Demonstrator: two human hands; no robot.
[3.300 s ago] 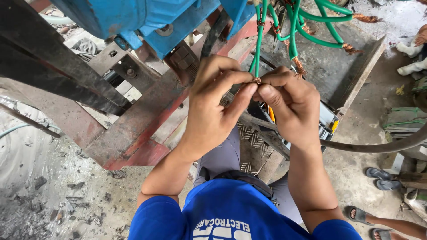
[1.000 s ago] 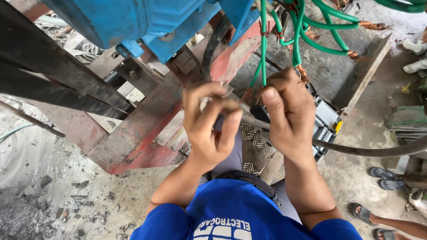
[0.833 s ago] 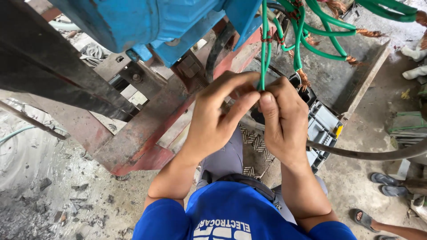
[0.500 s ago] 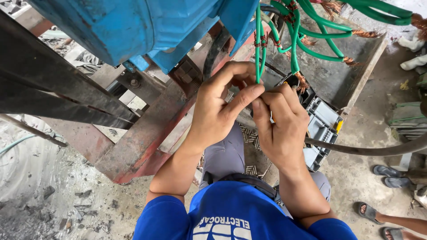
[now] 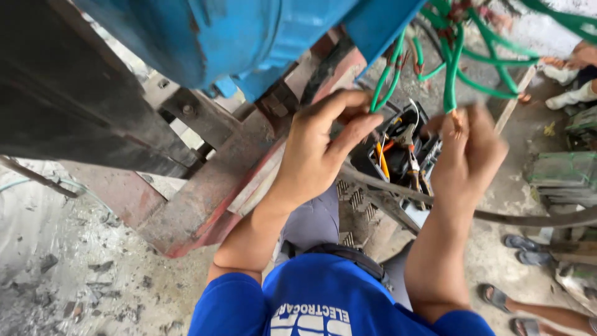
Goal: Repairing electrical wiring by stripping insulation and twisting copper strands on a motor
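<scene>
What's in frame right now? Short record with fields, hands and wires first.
left hand: pinches a pair of green wires
right hand: blurred, at the bare end of another green wire
above: blue housing
below hands: open toolbox with tools
support: rusty red steel frame
ground: grey concrete floor

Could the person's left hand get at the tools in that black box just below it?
Probably yes: the left hand pinches green wires just above the open toolbox, nothing between them, though it must release first.
</scene>
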